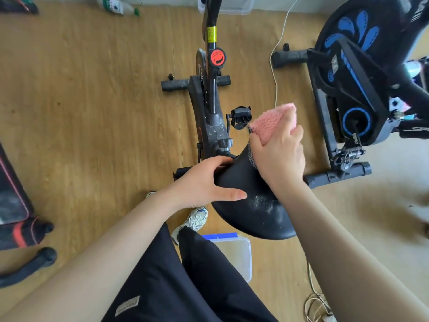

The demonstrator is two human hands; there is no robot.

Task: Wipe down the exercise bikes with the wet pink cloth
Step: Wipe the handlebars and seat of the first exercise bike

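A black exercise bike (210, 105) with a red knob stands in the middle of the wooden floor. Its black saddle (250, 210) is close below me and carries whitish dust specks. My left hand (204, 182) grips the saddle's left side near the nose. My right hand (278, 156) holds the fluffy pink cloth (274, 122) pressed against the saddle's nose on the right. A second black bike with blue trim (357, 84) stands to the right.
A clear plastic tub (241, 256) with a blue edge sits on the floor under the saddle, beside my shoe (195, 219). A white cable (276, 73) runs between the bikes. A plastic bottle (116, 5) lies at the far left. More equipment sits at the left edge.
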